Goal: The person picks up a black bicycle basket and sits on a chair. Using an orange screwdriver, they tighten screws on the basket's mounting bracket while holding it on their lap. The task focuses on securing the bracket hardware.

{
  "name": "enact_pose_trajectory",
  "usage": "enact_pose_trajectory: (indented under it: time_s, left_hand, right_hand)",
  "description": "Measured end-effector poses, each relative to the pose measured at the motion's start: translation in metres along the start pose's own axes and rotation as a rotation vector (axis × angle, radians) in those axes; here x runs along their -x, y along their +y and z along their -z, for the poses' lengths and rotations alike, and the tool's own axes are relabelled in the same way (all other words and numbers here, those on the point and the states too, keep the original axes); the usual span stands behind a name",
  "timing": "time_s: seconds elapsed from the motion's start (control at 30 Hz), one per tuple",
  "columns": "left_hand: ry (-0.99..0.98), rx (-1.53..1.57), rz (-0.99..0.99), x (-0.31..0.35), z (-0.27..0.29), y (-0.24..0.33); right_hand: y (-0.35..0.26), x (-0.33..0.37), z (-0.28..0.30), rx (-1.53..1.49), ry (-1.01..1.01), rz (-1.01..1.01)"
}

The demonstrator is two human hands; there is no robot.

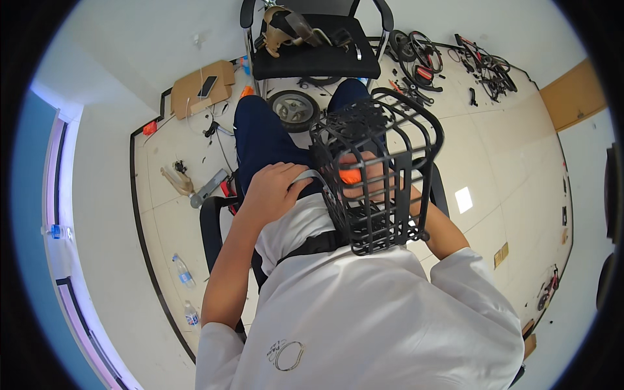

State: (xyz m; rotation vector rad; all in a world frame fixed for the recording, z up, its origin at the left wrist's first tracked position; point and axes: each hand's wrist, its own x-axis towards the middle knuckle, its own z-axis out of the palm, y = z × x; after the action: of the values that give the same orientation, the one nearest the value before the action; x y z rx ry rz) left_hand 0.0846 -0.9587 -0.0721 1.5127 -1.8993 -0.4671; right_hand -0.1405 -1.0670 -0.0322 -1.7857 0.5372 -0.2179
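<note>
A black plastic basket (383, 195) with open bars, probably a bicycle basket, rests tilted on my lap. My left hand (276, 188) is closed at the basket's left side, its thumb and fingers around a grey curved strip (311, 173) that reaches to the basket wall. Through the bars my right hand (372, 174) shows, its fingers curled round an orange object (350, 173), perhaps a tool handle. The bars hide part of that hand and most of the object.
Ahead stands a black chair (318, 55) with loose parts on its seat. Below it lies a small wheel (294, 110). A phone (207, 86) rests on cardboard (179, 97) at left. Bicycle parts (487, 68) cover the floor at far right. Bottles (183, 271) are at left.
</note>
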Motion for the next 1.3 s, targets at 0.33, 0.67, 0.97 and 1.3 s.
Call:
enact_pose_trajectory:
  time_s: [0.33, 0.67, 0.97, 1.3]
  left_hand:
    - [-0.121, -0.045, 0.148, 0.007, 0.005, 0.006]
    - [0.298, 0.288, -0.005, 0.008, -0.001, 0.028]
    - [0.325, 0.740, 0.252, -0.008, -0.031, 0.003]
    - [0.415, 0.858, 0.286, -0.012, -0.036, -0.014]
  right_hand:
    - [-0.004, 0.001, -0.001, -0.023, 0.020, -0.025]
    - [-0.003, -0.007, 0.009, -0.071, -0.198, -0.144]
    - [0.015, -0.021, 0.016, -0.057, -0.239, -0.098]
    - [0.022, -0.050, 0.004, -0.139, 0.104, -0.169]
